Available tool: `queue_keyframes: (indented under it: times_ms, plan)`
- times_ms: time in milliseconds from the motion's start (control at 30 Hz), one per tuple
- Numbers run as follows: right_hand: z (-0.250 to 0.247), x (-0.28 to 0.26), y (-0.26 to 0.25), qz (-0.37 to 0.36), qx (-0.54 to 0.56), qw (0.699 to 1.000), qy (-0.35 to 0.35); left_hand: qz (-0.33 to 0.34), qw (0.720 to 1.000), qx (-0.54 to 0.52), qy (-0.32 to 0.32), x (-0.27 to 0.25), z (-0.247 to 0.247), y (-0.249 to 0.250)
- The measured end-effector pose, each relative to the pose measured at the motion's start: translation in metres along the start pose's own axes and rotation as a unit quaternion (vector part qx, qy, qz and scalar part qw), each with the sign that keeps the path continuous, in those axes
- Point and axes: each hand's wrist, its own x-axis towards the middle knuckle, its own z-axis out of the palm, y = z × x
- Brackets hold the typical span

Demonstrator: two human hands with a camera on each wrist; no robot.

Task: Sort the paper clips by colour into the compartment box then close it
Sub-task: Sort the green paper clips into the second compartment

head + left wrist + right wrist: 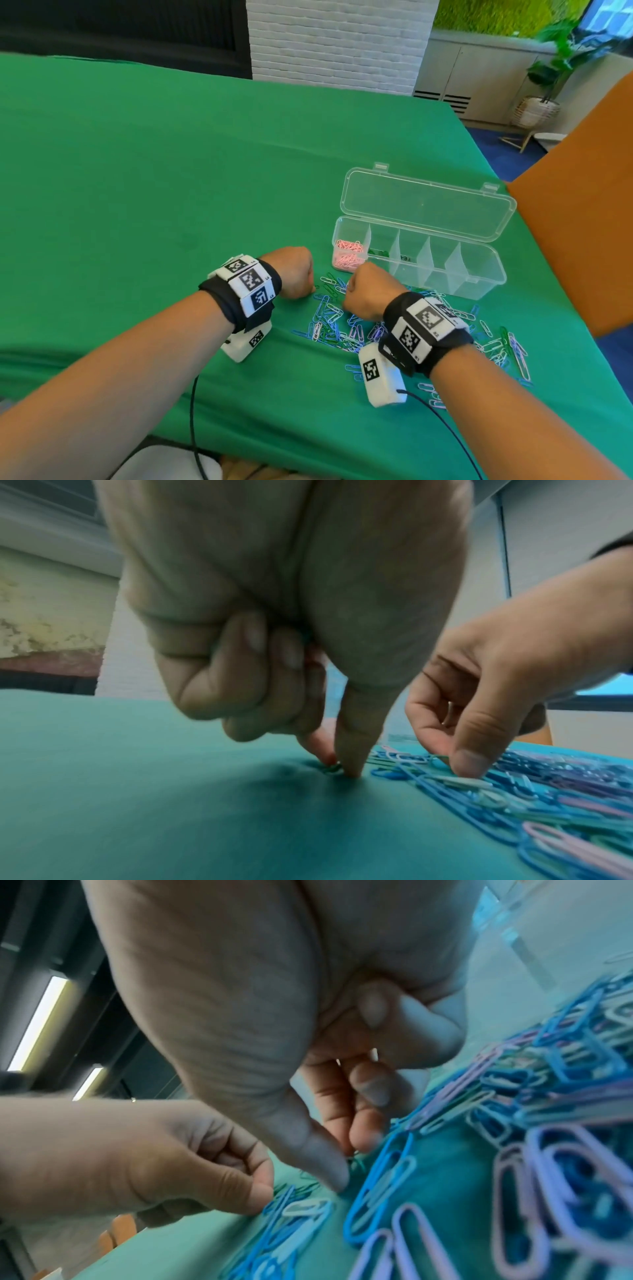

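A clear compartment box (479, 284) stands open on the green cloth, its lid (428, 205) folded back. Pink clips (347, 255) fill its leftmost compartment and a few green clips (378, 253) lie in the second. A loose pile of blue, white, purple and green clips (335, 325) spreads in front of the box. My left hand (339, 767) reaches down at the pile's left edge, thumb and forefinger pinching a green clip (330, 768) on the cloth. My right hand (349, 1164) is just to its right, thumb and fingers pinching another green clip (358, 1161).
An orange chair back (582, 222) rises beside the table's right edge, close to the box. More clips (513, 349) are scattered to the right under my right forearm. Open green cloth (154, 188) stretches to the left and far side.
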Motion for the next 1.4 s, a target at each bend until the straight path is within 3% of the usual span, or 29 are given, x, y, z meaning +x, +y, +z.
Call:
queue_keyframes:
  times_ms: [133, 200, 233, 267, 333, 367, 433, 533, 667, 833, 967, 1033, 1100, 1167, 1233, 1333, 1400]
  plan:
    - [-0.008, 0.001, 0.000, -0.041, 0.070, 0.995, 0.052, -0.030, 0.998, -0.056, -0.027, -0.002, -0.001, -0.011]
    - [-0.010, 0.005, -0.006, -0.059, 0.091, 0.993, 0.048, -0.064, 0.986, -0.150, -0.033, -0.004, -0.001, -0.012]
    - [-0.010, 0.006, -0.009, -0.065, 0.085, 0.994, 0.034, -0.083, 0.964, -0.251, -0.038, -0.004, -0.001, -0.013]
    - [-0.008, 0.008, -0.012, -0.065, 0.070, 0.995, 0.019, -0.101, 0.923, -0.368, -0.043, -0.005, -0.002, -0.013]
    - [-0.005, 0.011, -0.015, -0.062, 0.035, 0.997, 0.002, -0.114, 0.822, -0.555, -0.059, -0.007, -0.005, -0.017]
    - [-0.003, 0.013, -0.015, -0.062, 0.024, 0.998, 0.003, -0.109, 0.777, -0.615, -0.073, -0.009, -0.005, -0.017]
    - [-0.001, 0.015, -0.016, -0.058, 0.010, 0.998, 0.011, -0.084, 0.715, -0.688, -0.090, -0.014, -0.005, -0.018]
    - [-0.001, 0.015, -0.013, -0.052, -0.004, 0.999, 0.001, -0.052, 0.666, -0.738, -0.094, -0.021, 0.000, -0.014]
    - [-0.003, 0.011, 0.001, -0.051, 0.003, 0.999, -0.015, -0.045, 0.625, -0.772, -0.105, -0.025, 0.008, -0.007]
    - [-0.005, -0.002, 0.017, -0.078, 0.002, 0.997, 0.002, -0.058, 0.654, -0.750, -0.080, -0.026, 0.017, -0.001]
    - [-0.005, -0.008, 0.024, -0.087, 0.015, 0.996, 0.016, -0.083, 0.662, -0.743, -0.061, -0.022, 0.021, 0.001]
    - [-0.006, -0.009, 0.026, -0.084, 0.023, 0.996, 0.018, -0.095, 0.684, -0.721, -0.062, -0.020, 0.022, 0.004]
    - [-0.006, -0.009, 0.026, -0.076, 0.020, 0.997, 0.017, -0.099, 0.740, -0.663, -0.052, -0.017, 0.020, 0.011]
    - [-0.006, -0.008, 0.024, -0.067, 0.003, 0.998, 0.017, -0.080, 0.838, -0.539, 0.002, -0.013, 0.017, 0.019]
    - [-0.006, -0.007, 0.021, -0.053, -0.011, 0.998, 0.012, -0.033, 0.908, -0.412, 0.065, -0.007, 0.012, 0.025]
    - [-0.007, -0.007, 0.017, -0.040, -0.017, 0.999, -0.007, 0.010, 0.968, -0.235, 0.087, 0.002, 0.003, 0.028]
    - [-0.008, -0.006, 0.015, -0.037, -0.018, 0.999, -0.011, 0.027, 0.988, -0.123, 0.092, 0.008, 0.000, 0.028]
